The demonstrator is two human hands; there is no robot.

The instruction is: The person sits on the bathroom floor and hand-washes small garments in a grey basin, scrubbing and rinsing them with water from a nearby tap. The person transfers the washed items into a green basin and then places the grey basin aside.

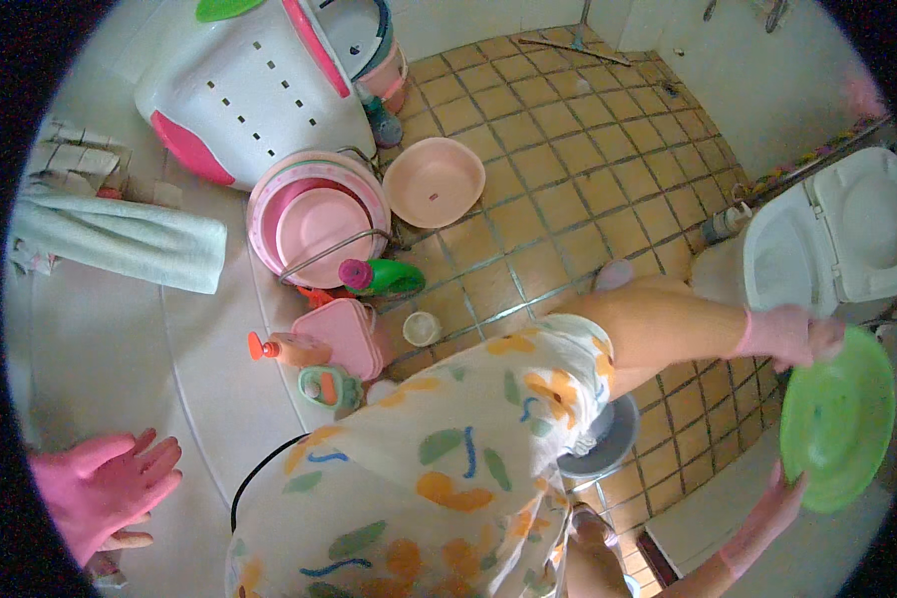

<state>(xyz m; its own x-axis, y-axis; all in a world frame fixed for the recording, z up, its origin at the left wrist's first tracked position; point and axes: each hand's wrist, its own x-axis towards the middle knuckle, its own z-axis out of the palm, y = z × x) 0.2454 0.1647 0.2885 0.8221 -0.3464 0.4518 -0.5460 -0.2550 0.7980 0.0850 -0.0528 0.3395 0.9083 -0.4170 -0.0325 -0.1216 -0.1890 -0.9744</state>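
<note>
A light green plastic basin [837,422] is held up at the right, between both hands. My left hand [813,338], with a pink band around the wrist, grips its upper rim and is blurred. Lower down, my right hand [786,484] holds the basin's near edge, its fingers partly hidden by it; pink covers that wrist too. Beside the basin stands a white toilet [781,254] with its lid raised. A grey basin [617,437] on the tiled floor is partly covered by my flower-patterned clothing [433,478].
Stacked pink basins [325,228], a peach basin [435,183], a green bottle [389,278] and an orange pump bottle [295,349] stand left of centre. A white baby bathtub [247,90] leans behind them. Pink rubber gloves [112,486] and a towel [131,235] hang at the left wall.
</note>
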